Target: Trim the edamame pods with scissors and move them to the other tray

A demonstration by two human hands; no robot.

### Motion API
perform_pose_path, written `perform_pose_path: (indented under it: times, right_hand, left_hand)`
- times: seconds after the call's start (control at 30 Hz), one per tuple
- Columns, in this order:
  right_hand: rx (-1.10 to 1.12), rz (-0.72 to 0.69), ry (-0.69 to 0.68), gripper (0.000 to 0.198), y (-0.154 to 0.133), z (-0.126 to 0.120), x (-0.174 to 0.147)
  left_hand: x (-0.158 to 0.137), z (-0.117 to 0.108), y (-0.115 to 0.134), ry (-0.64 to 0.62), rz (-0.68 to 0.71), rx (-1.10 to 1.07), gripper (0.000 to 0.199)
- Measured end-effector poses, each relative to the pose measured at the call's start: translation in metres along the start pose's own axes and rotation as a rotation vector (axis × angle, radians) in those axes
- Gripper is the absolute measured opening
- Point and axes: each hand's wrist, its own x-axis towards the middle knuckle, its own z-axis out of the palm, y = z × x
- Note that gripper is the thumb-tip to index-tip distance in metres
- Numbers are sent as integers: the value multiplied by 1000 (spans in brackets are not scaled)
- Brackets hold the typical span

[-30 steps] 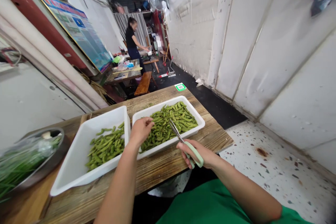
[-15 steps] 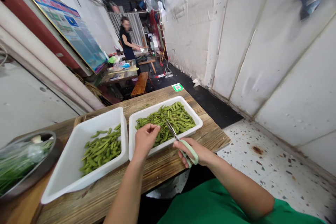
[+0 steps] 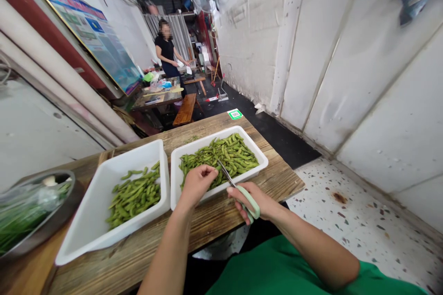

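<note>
My right hand (image 3: 249, 199) is wrapped round the pale green handles of a pair of scissors (image 3: 226, 174), whose metal blades point up and left over the right tray. My left hand (image 3: 199, 184) is pinched on a green edamame pod (image 3: 218, 170), its end close to the blade tips. Most of that pod is hard to tell from those behind it. Below both hands, a white plastic tray (image 3: 263, 162) holds a spread of edamame pods (image 3: 235, 152). A second white tray (image 3: 81, 221), left of my left hand, has a smaller heap of pods (image 3: 136, 198).
A metal bowl (image 3: 38, 235) with bagged greens stands at the far left of the wooden table (image 3: 166, 244). A green QR card (image 3: 235, 114) lies at the back edge. Beyond, a person (image 3: 168, 53) stands by another table; a white wall (image 3: 311, 55) runs along the right.
My left hand has moved slightly right, towards the scissor blades, and a pod now shows at its fingertips. The scissors have barely shifted. The person behind has turned and moved their arms.
</note>
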Motion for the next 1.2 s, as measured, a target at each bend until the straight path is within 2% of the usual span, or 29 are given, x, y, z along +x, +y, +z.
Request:
perform_pose_path:
  times: [0.1,0.27,0.43,0.67,0.8,0.97,1.07,1.13,1.2]
  right_hand:
    - [3,9,21,52,0,0,1]
    - [82,24,44,51,0,3,1]
    - [244,83,-34,54,1,5,4]
    - [207,19,8,53,1,3,4]
    - [191,9,-17,51,3,-1,1]
    - [174,-20,-4,51,5,-4,-2]
    - [113,-38,-5,48,6,-4,-3]
    - [68,-53,-17,45,6,-3,-4]
    - [28,-78,-24,43,7,-4,-4]
  left_hand:
    - [1,4,-1,-10,-13,-35,31]
    - [2,12,1,101,30,-7,28]
    - [-4,15,4,22,46,73,23]
    - [-4,15,0,103,15,64,23]
    - [0,8,-3,157,-16,-41,27]
    - [-1,2,4,73,-70,-371,29]
    - [-1,2,7,85,-91,-522,28]
    - [-1,1,6,111,-76,-448,28]
    - [0,0,4,115,-41,-284,28]
